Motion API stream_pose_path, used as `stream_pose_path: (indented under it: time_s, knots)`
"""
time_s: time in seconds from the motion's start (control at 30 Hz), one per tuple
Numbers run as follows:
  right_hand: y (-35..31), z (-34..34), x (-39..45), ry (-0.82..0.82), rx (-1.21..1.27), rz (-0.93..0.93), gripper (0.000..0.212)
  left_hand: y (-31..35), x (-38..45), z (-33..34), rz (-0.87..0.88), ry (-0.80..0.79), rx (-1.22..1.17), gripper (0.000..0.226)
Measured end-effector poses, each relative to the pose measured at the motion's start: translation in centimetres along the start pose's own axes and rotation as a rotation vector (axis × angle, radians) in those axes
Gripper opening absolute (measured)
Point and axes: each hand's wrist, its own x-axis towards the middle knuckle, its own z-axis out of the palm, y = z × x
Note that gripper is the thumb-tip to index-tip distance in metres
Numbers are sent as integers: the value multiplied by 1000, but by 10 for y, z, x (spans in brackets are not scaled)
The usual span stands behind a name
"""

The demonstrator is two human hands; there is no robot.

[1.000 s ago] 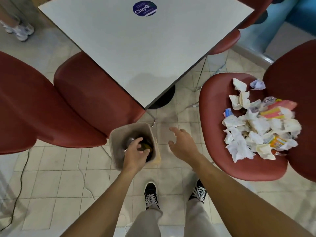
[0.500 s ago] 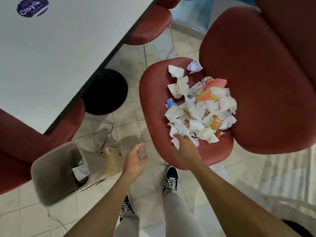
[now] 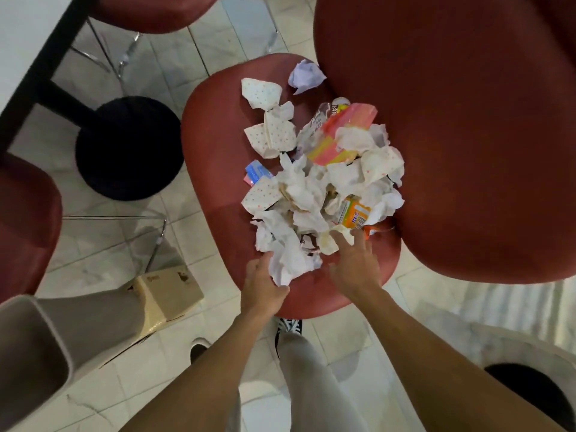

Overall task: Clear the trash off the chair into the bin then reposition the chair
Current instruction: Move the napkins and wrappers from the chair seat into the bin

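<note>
A red chair (image 3: pixel 215 235) stands in front of me, its backrest (image 3: pixel 467 135) on the right. The trash pile (image 3: pixel 324 179) on its seat is crumpled white and dotted napkins, a pink-yellow wrapper (image 3: pixel 343 132), an orange packet (image 3: pixel 353 213) and a small blue packet (image 3: pixel 257 171). My left hand (image 3: pixel 263 288) grips the nearest crumpled white paper (image 3: pixel 291 260) at the pile's front edge. With fingers spread, my right hand (image 3: pixel 355 266) touches the napkins just below the orange packet. The beige bin (image 3: pixel 31 353) stands on the floor at lower left.
A cardboard box (image 3: pixel 168 291) lies on the tiles between the bin and the chair. The table's black round base (image 3: pixel 127 148) and dark edge (image 3: pixel 37 67) are at upper left. More red chairs stand at left (image 3: pixel 25 229) and top (image 3: pixel 149 10). My legs are below.
My view has swung right and closer to the chair. My left hand left the bin and came onto the pile's front paper; my right hand slid right along the pile.
</note>
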Motion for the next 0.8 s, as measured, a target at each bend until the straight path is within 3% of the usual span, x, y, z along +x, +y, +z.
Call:
stream_pose_path:
  time_s: [0.17,0.3,0.37,0.8]
  knots:
    - [0,11,18,3,-70,-71,60,1,9,20,-65,11,19,81]
    - [-6,13,21,23,-89,-102,42,0,11,24,-98,95,-3,38]
    - [-6,12,21,39,-96,-113,37,2,10,22,-156,112,-12,28]
    - [-55,-34,-32,214,-34,-137,21,6,-35,-58,-136,183,-157,14]
